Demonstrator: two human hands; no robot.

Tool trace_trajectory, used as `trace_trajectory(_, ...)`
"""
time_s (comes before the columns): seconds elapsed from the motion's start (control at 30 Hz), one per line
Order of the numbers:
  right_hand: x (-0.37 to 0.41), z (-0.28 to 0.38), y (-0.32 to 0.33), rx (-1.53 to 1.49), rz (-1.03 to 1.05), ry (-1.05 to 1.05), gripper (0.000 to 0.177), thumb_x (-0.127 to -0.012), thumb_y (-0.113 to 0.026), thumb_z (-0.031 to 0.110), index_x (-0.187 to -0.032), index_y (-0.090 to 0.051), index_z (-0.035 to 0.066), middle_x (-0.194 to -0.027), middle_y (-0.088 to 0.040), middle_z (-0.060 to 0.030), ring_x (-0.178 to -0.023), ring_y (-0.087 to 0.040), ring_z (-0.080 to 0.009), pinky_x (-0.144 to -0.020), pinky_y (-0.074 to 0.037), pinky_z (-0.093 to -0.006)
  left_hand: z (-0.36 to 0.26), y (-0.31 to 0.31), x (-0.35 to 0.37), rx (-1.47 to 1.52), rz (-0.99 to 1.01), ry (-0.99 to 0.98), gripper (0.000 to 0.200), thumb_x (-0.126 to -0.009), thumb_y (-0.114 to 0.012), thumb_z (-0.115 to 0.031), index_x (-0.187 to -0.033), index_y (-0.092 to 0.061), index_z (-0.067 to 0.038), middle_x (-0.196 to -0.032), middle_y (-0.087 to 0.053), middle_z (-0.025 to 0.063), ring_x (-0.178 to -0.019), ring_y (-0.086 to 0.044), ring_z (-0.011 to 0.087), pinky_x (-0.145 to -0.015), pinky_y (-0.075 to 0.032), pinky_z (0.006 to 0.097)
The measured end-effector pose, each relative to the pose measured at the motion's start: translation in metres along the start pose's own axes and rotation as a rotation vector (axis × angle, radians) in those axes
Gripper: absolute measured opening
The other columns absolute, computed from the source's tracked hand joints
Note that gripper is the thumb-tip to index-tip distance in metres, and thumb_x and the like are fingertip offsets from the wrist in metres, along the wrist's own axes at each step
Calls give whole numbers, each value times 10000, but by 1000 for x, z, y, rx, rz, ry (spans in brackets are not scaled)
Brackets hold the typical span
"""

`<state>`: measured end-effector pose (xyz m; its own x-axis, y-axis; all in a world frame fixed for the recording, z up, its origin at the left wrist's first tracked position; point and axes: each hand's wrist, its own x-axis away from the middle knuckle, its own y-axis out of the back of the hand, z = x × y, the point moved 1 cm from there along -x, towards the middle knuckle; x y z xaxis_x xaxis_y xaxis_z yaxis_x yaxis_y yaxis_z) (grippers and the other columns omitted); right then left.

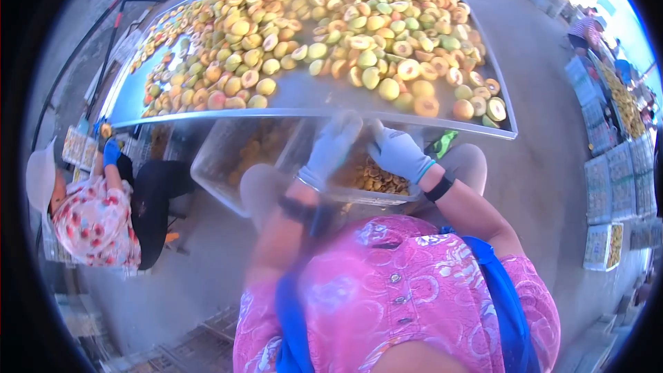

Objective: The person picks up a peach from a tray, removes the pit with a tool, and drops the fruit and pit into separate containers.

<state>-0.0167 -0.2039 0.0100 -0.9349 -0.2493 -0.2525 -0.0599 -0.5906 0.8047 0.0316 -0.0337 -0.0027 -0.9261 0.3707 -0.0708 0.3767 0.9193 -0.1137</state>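
Note:
My left hand (334, 148), in a pale glove, is at the front rim of a metal tray (311, 112); its fingers are smeared by motion. Beside it, my right hand (399, 155), gloved too, has its fingers curled together just below the rim. Whatever they hold, if anything, is hidden. Halved peach-like fruits (407, 69) are heaped over the tray, cut faces and pits showing on many. Under my hands stands a plastic crate (383, 198) with small brown pieces, perhaps pits, in it. To its left is another crate (207, 162) with blurred yellowish contents.
At the left sits a person (97, 221) in a white hat and blue glove. A green item (445, 142) lies by my right knee. Stacked crates (611, 179) and another worker (585, 33) are along the right. A metal rail (103, 62) runs at the left.

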Motion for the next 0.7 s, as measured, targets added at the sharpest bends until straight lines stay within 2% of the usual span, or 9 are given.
trace_trajectory(0.1, 0, -1, 11, 119, -54, 102, 281, -878, -558, 196, -1053, -435, 14, -789, -618, -207, -692, -610, -402, -590, -482, -472, -1, -18, -3, -29, 38, 36, 279, -957, -563, -149, -1200, -567, -13, -1100, -593, 11, -1008, -536, 68, -903, -436, 230)
trace_trajectory(0.17, 2, -6, 15, 289, -40, 52, 163, -848, -519, 117, -993, -492, 47, -788, -637, -156, -687, -643, -342, -571, -506, -446, -5, -24, -6, 56, 96, 106, 285, -959, -557, -146, -1206, -563, -6, -1105, -594, 8, -1006, -534, 68, -895, -436, 224)
trace_trajectory(0.27, 0, -17, 37, 426, -15, -32, 122, -863, -499, 120, -963, -527, 53, -792, -644, -135, -717, -658, -295, -558, -513, -403, 7, -26, -14, 137, 175, 214, 302, -957, -558, -185, -1208, -566, -19, -1072, -616, 24, -971, -558, 92, -880, -444, 223)
trace_trajectory(0.33, 2, -22, 59, 576, -33, -37, 87, -861, -505, 113, -924, -539, 64, -776, -645, -130, -761, -664, -260, -544, -510, -366, 6, -24, -16, -477, 256, 193, 328, -933, -591, -243, -1194, -577, -45, -1018, -646, 73, -899, -611, 144, -825, -483, 254)
trace_trajectory(0.37, 2, -51, 64, 542, -34, -92, 114, -870, -522, 159, -935, -536, 66, -828, -643, -136, -782, -659, -277, -565, -514, -379, 6, -21, -20, -731, 231, -263, 356, -902, -625, -279, -1178, -590, -57, -994, -653, 124, -833, -640, 195, -759, -512, 298)
trace_trajectory(0.43, -2, -84, 82, 518, -34, -146, 152, -880, -538, 204, -946, -533, 68, -880, -640, -142, -803, -655, -294, -587, -519, -393, -15, -20, -30, -767, 156, -315, 348, -899, -626, -271, -1165, -597, -48, -1004, -654, 128, -837, -645, 203, -747, -516, 304)
trace_trajectory(0.5, -1, -98, 97, 291, -169, -308, 288, -881, -570, 335, -977, -517, 68, -953, -639, -162, -828, -645, -350, -647, -518, -446, -15, -12, -44, -749, 31, -421, 307, -900, -624, -249, -1114, -619, -28, -985, -657, 126, -847, -649, 208, -761, -517, 307)
trace_trajectory(0.63, -9, -109, 99, 317, -21, -446, 415, -868, -581, 435, -1026, -502, 60, -946, -649, -188, -863, -633, -398, -735, -500, -487, 17, 3, -64, -462, -29, -413, 260, -889, -625, -183, -1080, -619, -6, -987, -643, 125, -847, -646, 241, -778, -518, 332)
trace_trajectory(0.7, -19, -118, 80, 449, 91, -292, 455, -845, -602, 433, -1086, -496, 63, -957, -652, -209, -933, -622, -402, -777, -494, -482, 25, 1, -59, -883, -48, -823, 247, -863, -629, -151, -1072, -619, -20, -1019, -639, 141, -875, -641, 288, -795, -521, 368)
